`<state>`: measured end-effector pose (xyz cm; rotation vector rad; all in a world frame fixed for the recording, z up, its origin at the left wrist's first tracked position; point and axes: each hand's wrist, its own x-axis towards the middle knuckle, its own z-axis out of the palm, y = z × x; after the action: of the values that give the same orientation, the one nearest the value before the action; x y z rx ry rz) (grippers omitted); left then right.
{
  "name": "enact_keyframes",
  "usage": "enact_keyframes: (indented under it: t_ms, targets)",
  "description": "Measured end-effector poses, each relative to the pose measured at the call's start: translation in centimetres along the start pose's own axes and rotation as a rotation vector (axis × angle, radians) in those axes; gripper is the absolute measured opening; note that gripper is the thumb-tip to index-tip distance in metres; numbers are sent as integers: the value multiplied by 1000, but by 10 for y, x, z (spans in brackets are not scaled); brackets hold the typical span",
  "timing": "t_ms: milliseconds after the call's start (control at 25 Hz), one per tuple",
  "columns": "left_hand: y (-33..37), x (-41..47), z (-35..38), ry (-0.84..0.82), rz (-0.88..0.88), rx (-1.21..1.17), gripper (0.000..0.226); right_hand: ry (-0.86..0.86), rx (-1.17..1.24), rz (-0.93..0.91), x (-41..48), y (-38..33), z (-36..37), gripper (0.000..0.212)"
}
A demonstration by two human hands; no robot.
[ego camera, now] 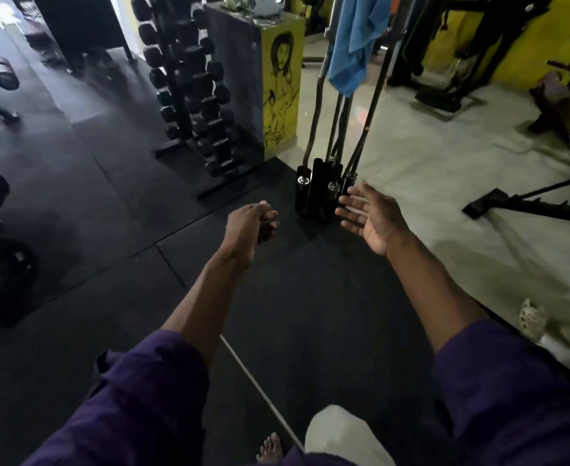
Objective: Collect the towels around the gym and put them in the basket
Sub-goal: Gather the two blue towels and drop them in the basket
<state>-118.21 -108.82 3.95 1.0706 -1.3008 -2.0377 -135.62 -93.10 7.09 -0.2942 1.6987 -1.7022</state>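
A blue towel (356,42) hangs over the upright bars of a barbell stand (320,190) at the top centre. Both my arms reach forward in purple sleeves. My left hand (250,230) is held out with fingers loosely curled and holds nothing. My right hand (367,216) is spread with straight fingers, palm turned inward, just right of the stand's base. Both hands are well below the towel and touch nothing. No basket is in view.
A black dumbbell rack (193,89) stands at the left of a yellow pillar (282,85) with a drawing. Black rubber mats (293,314) cover the floor; pale tiles (445,183) lie to the right. A person (566,109) and machines are at the far right, sandals (532,319) near the mat edge.
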Motion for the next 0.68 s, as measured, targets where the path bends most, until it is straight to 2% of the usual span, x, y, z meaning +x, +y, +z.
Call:
enact_keyframes:
  t_ms: [200, 360, 480, 680]
  targets:
    - [51, 135, 44, -52, 33, 0, 10, 49, -60, -109, 135, -85, 10, 32]
    - [104, 253, 100, -83, 86, -23, 8, 54, -71, -120, 246, -124, 20, 33]
    - [139, 321, 141, -109, 80, -27, 15, 72, -61, -132, 307, -154, 26, 31]
    - [194, 421, 210, -165, 122, 21, 14, 138, -81, -187, 392, -209, 25, 36]
